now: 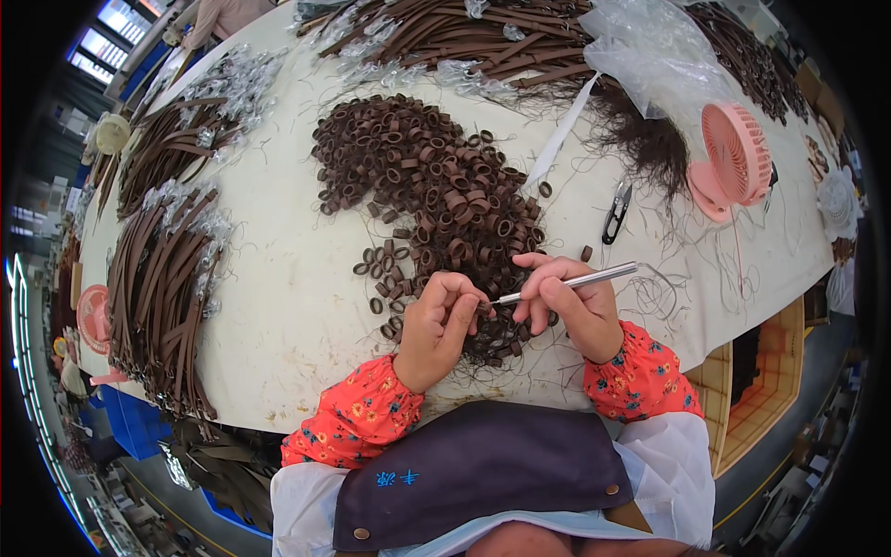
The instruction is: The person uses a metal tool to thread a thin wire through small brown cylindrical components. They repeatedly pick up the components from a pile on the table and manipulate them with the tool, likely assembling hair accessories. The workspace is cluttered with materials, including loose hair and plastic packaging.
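Pinched between thumb and fingers of my left hand (434,327) is a small brown strap loop (484,309), mostly covered by the fingertips. My right hand (577,308) grips a slim silver pen-like tool (608,275), its thin dark tip pointing left and reaching the loop. Whether the tip goes inside the loop or only touches it, I cannot tell. Beneath and beyond both hands spreads a large heap of brown strap loops (469,200), some lying singly at its left edge.
Bundles of brown straps (162,297) with clear plastic lie left, and more straps (464,37) at the back. Black thread snips (616,213), a pink fan (733,153) and tangled threads (645,139) are on the right. A yellowish crate (766,381) stands below the table's right edge.
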Motion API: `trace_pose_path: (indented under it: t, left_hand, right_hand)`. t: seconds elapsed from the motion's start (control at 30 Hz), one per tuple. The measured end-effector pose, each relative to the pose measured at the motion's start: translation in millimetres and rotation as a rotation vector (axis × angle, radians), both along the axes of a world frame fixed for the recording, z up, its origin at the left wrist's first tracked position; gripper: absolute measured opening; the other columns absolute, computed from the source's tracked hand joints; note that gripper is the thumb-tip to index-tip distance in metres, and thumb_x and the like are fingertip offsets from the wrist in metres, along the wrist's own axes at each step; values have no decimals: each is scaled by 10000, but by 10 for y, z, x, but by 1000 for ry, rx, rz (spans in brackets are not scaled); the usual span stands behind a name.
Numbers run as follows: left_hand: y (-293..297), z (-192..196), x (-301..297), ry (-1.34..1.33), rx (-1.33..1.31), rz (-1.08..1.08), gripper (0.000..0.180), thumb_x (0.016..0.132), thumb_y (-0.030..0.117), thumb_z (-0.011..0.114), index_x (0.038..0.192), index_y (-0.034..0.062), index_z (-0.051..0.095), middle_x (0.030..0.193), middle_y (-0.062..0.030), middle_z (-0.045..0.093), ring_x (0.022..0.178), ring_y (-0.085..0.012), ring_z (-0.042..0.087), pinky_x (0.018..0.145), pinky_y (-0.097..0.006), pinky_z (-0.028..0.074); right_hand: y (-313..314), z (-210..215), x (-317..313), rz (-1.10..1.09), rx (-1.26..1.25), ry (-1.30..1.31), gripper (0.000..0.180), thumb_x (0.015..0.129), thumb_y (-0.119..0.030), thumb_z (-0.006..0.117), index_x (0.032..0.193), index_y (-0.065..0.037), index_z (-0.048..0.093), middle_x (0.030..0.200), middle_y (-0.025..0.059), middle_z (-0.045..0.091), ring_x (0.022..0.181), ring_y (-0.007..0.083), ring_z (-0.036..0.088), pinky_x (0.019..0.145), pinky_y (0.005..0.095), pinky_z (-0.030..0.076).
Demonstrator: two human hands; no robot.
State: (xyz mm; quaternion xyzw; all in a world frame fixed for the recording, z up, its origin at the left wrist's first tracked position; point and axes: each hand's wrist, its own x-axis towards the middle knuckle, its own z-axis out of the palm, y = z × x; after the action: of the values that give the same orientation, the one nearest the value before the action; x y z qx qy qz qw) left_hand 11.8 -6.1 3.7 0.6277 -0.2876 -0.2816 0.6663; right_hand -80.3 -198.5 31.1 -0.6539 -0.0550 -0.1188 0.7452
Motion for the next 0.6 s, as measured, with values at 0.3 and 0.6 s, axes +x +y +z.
trace_pose_path:
  t: [0.3, 0.6]
  left_hand:
    - [7, 1, -5, -12, 9, 1, 86, 1008, 102, 463, 1037, 21, 466, 941, -79, 628, 743, -83, 577, 628, -207, 444]
    - [14, -2, -7, -21, 20, -2, 95, 1009, 110, 465, 1048, 23, 465, 950, -71, 618, 773, -96, 603, 632, -209, 447]
  right_hand:
    - [24, -2, 1, 9, -16, 14, 202, 1007, -181, 449, 987, -39, 592, 674, -16, 592, 721, 100, 623, 1084, 413, 305]
    - [35, -9, 1, 15, -14, 14, 205, 1010, -185, 446, 1000, -37, 587, 678, -17, 589, 722, 99, 620, 1082, 411, 307]
